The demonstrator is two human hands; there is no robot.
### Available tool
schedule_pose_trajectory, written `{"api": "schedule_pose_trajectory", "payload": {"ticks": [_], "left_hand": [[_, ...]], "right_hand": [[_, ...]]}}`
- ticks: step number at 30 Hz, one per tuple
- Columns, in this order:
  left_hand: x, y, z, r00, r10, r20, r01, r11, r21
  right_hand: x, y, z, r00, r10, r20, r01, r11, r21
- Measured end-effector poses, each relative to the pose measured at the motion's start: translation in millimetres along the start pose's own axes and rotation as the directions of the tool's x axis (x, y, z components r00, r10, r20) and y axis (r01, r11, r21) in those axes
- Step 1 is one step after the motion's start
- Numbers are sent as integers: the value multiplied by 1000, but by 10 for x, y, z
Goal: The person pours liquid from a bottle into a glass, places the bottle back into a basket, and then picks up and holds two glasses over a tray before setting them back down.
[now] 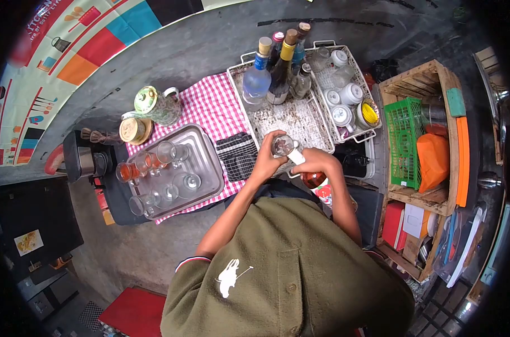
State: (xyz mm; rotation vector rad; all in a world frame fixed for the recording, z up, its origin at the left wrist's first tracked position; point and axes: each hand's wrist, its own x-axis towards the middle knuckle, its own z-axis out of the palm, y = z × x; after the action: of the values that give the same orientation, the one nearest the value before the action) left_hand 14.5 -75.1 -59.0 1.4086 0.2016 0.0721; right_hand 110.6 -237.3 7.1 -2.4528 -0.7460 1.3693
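A small clear glass container is held upright in my left hand, whose fingers wrap round its side. My right hand is closed on a small white object beside the glass, possibly a lid or label; I cannot make out which. Both hands are over the near edge of a white wire rack. Several bottles, one of them blue, stand at the rack's back. Just below my right hand is a container with red contents.
Left of my hands, a metal tray holds several glasses on a pink checked cloth. A dark checked cloth lies beside it. A floral teapot stands behind. On the right are a rack of jars and a wooden crate.
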Motion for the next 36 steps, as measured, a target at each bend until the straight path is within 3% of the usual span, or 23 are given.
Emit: {"api": "schedule_pose_trajectory", "payload": {"ticks": [36], "left_hand": [[4,-20,0,1000,8,2,-8,1000,-11]], "right_hand": [[81,55,15,998,8,68,-9,1000,16]]}}
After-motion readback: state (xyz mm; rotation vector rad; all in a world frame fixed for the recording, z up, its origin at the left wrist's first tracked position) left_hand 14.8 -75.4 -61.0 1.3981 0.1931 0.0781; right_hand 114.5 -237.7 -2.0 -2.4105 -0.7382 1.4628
